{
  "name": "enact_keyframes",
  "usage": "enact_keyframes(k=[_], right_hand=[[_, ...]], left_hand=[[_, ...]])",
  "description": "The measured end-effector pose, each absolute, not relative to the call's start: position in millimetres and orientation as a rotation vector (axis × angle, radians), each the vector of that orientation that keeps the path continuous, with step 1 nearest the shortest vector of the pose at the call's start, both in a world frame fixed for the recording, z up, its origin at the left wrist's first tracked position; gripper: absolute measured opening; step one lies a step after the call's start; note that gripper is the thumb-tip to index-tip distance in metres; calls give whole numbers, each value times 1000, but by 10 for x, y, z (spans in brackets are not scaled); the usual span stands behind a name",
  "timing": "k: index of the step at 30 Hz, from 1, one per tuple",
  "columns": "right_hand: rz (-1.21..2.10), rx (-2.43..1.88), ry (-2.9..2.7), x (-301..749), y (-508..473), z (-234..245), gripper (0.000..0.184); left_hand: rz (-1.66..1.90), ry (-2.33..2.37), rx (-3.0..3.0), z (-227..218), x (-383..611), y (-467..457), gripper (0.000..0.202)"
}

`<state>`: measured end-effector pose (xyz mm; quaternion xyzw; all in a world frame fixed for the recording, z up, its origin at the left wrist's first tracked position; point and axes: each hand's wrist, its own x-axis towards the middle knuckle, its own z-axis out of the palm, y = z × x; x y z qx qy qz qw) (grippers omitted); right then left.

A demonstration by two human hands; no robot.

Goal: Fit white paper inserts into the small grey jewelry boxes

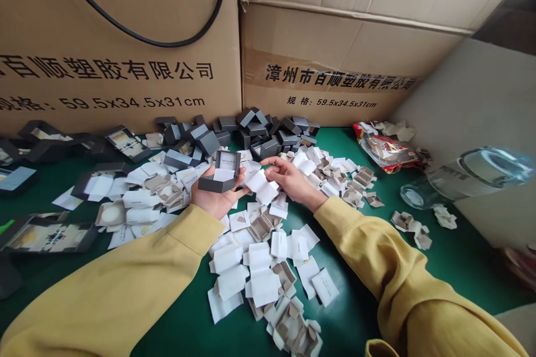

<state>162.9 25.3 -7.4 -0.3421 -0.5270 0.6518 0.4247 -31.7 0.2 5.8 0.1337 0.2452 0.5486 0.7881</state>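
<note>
My left hand [215, 199], palm up, holds a small black gift box [216, 184] with its lid raised. Printed white lining shows inside the lid, and a white piece lies in the base. Just to the right, my right hand [291, 179] has thumb and forefinger closed on a folded white card insert [260, 183] above the pile. Beneath both hands spreads a heap of loose white and grey-brown folded card inserts [263, 287], several with small print.
Small black boxes [255, 133] are heaped at the back, and more open ones [54, 234] lie left. Large cardboard cartons [121, 22] form a wall behind, with a black cable [167, 43] hanging down. Right are a red snack bag [387, 148] and a clear bottle [464, 175] on the green tabletop [343, 312].
</note>
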Motion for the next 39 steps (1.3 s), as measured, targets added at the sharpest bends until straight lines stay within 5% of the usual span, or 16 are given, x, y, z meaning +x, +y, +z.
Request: enact_keyframes(k=[11,17,21,39], right_hand=[[1578,-895,-1496,1594,235,-146,32],[534,-1031,-1752,1614,152,-105,29],[187,-852,-2137,1623,113,-99,45],[205,-848,-2143,1523,41,-181,42]], left_hand=[[1088,646,363,-28,-295,11,37],[1215,619,368,1,-302,13,36],[1330,561,300,58,-295,24,37],[1233,435,328,-11,-281,-6,38]])
